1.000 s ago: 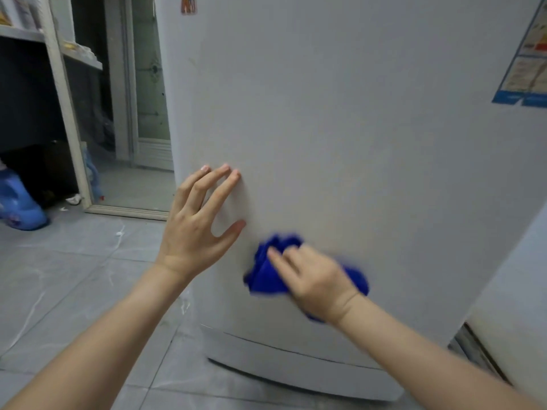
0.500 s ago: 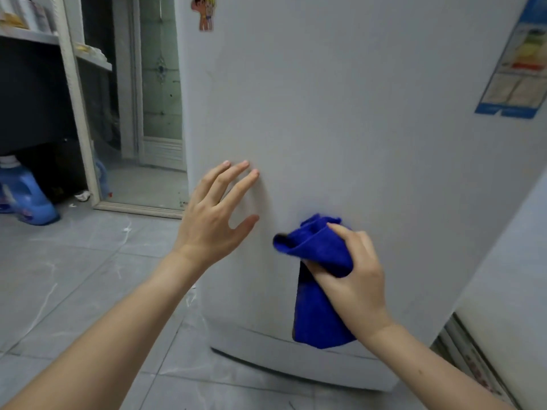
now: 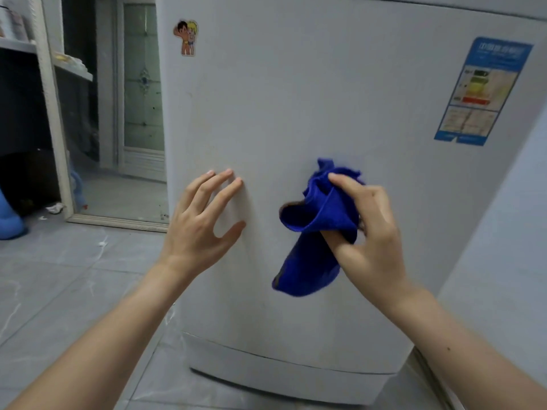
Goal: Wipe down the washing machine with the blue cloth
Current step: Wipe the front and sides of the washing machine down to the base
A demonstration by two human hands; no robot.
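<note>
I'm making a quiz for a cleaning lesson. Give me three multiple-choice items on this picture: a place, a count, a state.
1. Where on the white washing machine is the small cartoon sticker?
A. upper left
B. lower right
C. bottom middle
2. How many stickers or labels show on it?
A. one
B. two
C. four
3. How is the crumpled blue cloth held?
A. gripped in the right hand
B. lying on the floor
C. draped over the machine's top
Answers: 1 A, it sits near the top left corner; 2 B, the cartoon sticker plus the blue-edged energy label at upper right; 3 A, curled fingers and thumb pinch it.
</note>
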